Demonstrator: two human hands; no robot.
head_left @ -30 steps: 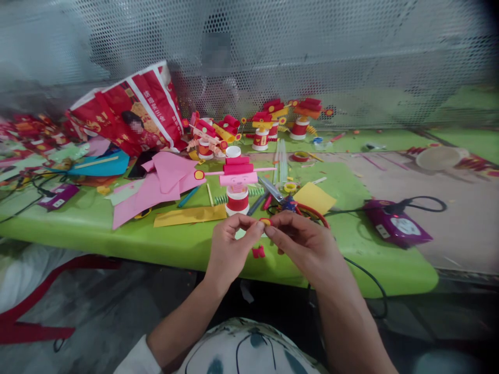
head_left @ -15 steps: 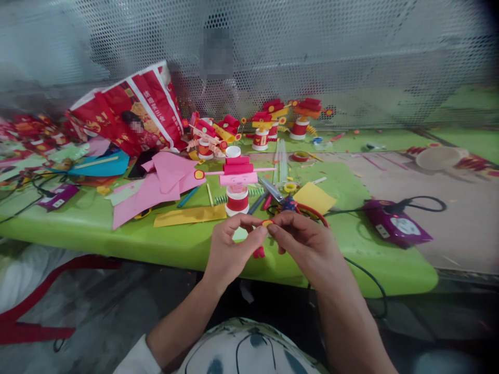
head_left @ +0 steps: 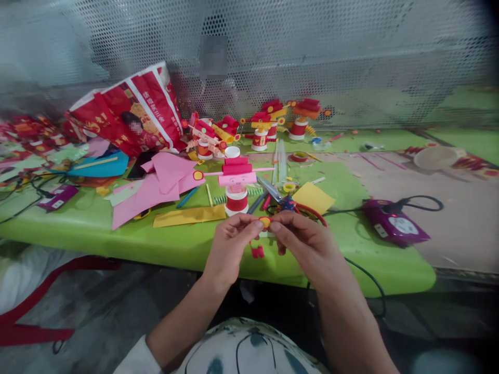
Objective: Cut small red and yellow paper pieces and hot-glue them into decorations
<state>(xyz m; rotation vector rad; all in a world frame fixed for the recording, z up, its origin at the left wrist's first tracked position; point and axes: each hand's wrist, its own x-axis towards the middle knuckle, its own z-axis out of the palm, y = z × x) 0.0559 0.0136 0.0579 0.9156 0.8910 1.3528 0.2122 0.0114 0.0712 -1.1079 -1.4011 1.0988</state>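
Note:
Between the fingertips of both hands is a small paper disc (head_left: 265, 222), yellow with a red rim. My left hand (head_left: 231, 244) pinches its left side, thumb in front. My right hand (head_left: 306, 240) grips the right side between thumb and index finger. Just beyond my hands stands a paper-cup figure (head_left: 237, 200) with a red band, a pink rolled-paper head, red rolls on top and green spring-like arms. A thin pink stick crosses its head, with a similar disc (head_left: 198, 175) on the left end. A red paper scrap (head_left: 257, 251) lies on the table below my fingers.
Pink paper sheets (head_left: 156, 189) and a yellow strip (head_left: 189, 216) lie left. Scissors (head_left: 271, 190) and yellow paper (head_left: 314, 197) are right of the figure. Farther right is a purple power box (head_left: 395, 222) with a cable. Several finished-looking figures (head_left: 259, 132) and a red bag (head_left: 136, 114) stand behind.
Both hands keep their pinch on the disc, which has shifted slightly left and now shows more of its yellow face. The red scrap below shows more fully.

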